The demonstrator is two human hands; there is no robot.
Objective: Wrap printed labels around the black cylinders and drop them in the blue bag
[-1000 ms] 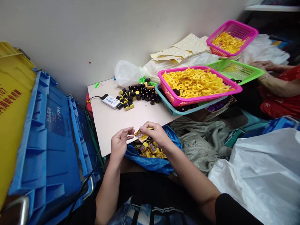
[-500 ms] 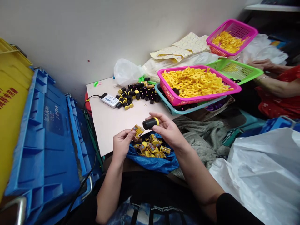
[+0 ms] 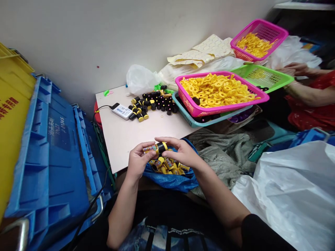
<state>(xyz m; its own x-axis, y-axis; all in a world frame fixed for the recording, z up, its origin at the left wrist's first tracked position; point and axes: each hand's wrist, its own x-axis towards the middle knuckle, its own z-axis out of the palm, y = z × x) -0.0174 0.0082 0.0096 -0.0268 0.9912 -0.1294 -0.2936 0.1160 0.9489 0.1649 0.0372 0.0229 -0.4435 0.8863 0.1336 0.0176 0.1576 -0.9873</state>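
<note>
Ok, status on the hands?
Left hand pinching printed label against black cylinder with yellow band. Right hand holding cylinder. Blue plastic bag of labelled pieces directly below.

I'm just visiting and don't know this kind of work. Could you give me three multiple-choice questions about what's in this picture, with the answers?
1. Where does the pink basket of yellow rings sit?
A. On a teal basket
B. On the blue crate
C. On the person's lap

2. What colour is the bag under the person's hands?
A. White
B. Blue
C. Green

3. What do the left hand and right hand hold between them?
A. A white device
B. A green basket
C. A black cylinder with a yellow band

Answers:
1. A, because the teal rim shows beneath the pink basket.
2. B, because blue plastic shows around the small labelled pieces in it.
3. C, because both hands close around the cylinder above the bag.
</note>
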